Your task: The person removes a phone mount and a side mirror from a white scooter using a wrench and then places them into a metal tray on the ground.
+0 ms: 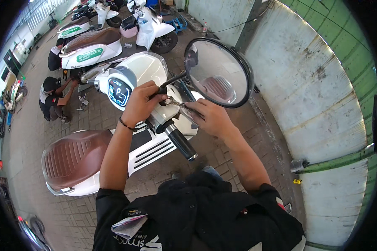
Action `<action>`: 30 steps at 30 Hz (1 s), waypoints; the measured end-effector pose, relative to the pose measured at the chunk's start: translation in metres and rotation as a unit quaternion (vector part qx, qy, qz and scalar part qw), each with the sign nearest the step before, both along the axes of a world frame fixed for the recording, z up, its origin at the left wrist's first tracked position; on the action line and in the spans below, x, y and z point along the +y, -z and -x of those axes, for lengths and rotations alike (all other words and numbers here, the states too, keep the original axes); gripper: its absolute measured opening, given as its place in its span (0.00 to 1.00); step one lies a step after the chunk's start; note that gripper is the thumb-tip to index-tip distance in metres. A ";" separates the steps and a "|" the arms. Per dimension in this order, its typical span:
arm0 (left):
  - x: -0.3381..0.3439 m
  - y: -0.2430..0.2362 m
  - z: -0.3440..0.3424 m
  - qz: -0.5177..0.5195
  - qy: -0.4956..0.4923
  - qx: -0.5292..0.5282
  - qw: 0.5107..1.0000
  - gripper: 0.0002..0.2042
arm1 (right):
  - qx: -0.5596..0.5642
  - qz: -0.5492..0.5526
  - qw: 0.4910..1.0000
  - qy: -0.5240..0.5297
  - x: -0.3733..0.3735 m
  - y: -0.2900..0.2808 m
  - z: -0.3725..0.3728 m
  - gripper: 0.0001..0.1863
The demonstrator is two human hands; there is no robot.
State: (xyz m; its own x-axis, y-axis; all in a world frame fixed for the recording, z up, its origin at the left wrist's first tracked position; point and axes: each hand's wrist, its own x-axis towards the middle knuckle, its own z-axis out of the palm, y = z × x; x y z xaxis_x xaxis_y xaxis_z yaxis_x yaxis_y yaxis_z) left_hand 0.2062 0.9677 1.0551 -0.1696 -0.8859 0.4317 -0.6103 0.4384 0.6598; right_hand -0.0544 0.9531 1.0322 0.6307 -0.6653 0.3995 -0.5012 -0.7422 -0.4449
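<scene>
A white scooter [148, 69] with a lit round display [120, 91] stands before me. Its round black-rimmed mirror [215, 71] juts out to the right on a thin black stem [174, 79]. The fingers of my left hand [143, 102] are closed round the lower end of that stem, beside the handlebar. My right hand [211, 117] grips a silver wrench [181, 104], whose head sits at the stem's base, close to my left fingertips. Below both hands, the black handlebar grip [181, 141] points toward me. The nut or fitting under the wrench head is too small to make out.
The scooter's brown seat [77, 157] lies at the left. Beyond it a person [53, 96] crouches beside another white scooter [92, 50]. More scooters stand at the back. A stained white wall [305, 83] curves along the right, with a green rail [339, 161].
</scene>
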 end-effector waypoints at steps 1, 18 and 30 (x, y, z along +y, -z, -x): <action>-0.005 0.009 -0.004 0.013 0.013 0.030 0.999 0.09 | 0.005 0.006 1.000 -0.011 -0.008 0.002 0.001 0.17; -0.005 0.006 -0.001 -0.005 -0.002 0.094 0.996 0.10 | -0.041 -0.059 0.997 0.031 -0.003 -0.032 -0.018 0.15; -0.042 -0.014 0.041 0.024 0.135 0.173 0.975 0.25 | -0.016 0.043 0.999 -0.006 -0.022 -0.024 -0.031 0.16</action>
